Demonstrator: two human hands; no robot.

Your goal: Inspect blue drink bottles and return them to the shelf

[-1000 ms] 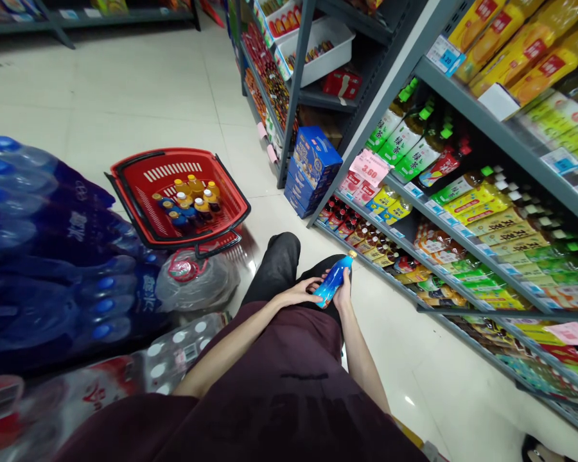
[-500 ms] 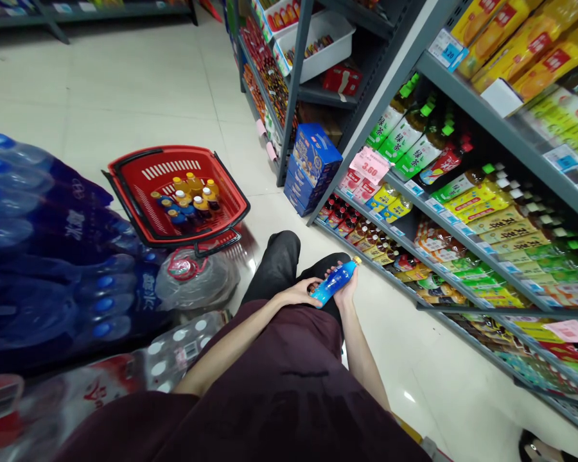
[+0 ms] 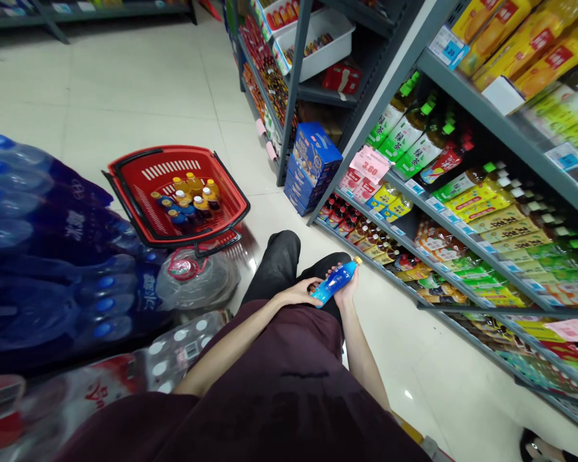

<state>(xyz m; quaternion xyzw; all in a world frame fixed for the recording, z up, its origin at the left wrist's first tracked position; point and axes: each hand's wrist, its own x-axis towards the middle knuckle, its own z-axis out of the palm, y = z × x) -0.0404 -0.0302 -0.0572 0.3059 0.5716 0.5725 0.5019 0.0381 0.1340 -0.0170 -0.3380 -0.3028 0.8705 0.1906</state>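
I hold a blue drink bottle (image 3: 334, 282) with a yellow cap over my knees, lying slanted with the cap up and to the right. My right hand (image 3: 349, 290) wraps round its upper half from behind. My left hand (image 3: 302, 292) has its fingers curled on the bottle's lower end. On the floor to the left stands a red shopping basket (image 3: 139, 192) with several orange-capped and blue bottles (image 3: 189, 199) inside it.
Grey shelves (image 3: 467, 250) packed with drink bottles run along the right. A blue carton (image 3: 313, 168) leans at the shelf foot. Shrink-wrapped packs of water bottles (image 3: 52, 256) are stacked at the left. Pale tiled floor (image 3: 125, 83) stretches ahead.
The bottle has tipped from steeper to a flatter slant, cap moving right, between one second ago and half a second ago. Since then nothing has visibly moved.
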